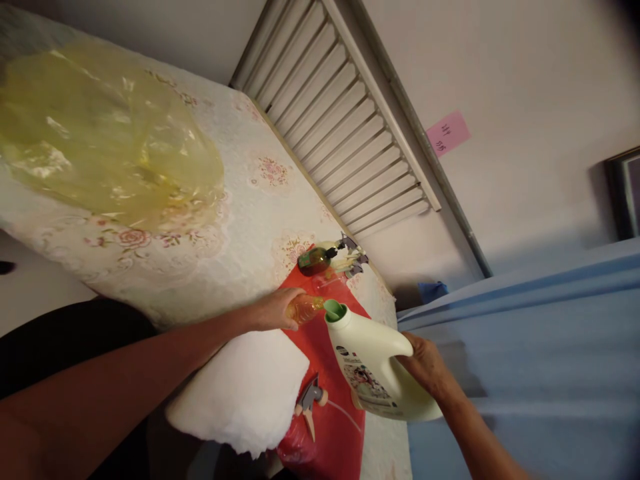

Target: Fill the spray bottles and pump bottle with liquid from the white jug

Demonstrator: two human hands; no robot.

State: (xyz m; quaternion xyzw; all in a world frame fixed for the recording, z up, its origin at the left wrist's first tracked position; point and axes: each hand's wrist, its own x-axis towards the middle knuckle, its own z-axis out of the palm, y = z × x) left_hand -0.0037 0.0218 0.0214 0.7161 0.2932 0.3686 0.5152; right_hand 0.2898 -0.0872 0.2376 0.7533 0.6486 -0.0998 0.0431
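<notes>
My left hand is wrapped round a small see-through bottle that looks amber. Its neck reaches the green pouring spout of a large pale-green jug; whether they touch, I cannot tell. My right hand grips the jug by its handle. A printed label shows on the jug's side. Below the bottle, a grey trigger spray head with a thin tube lies on a red sheet. White, soft-looking material sits beneath my left forearm.
A dark green pump bottle and grey spray tops are at the red sheet's far end. A yellow plastic bag covers part of the flowered tablecloth. A radiator and a blue curtain border the table.
</notes>
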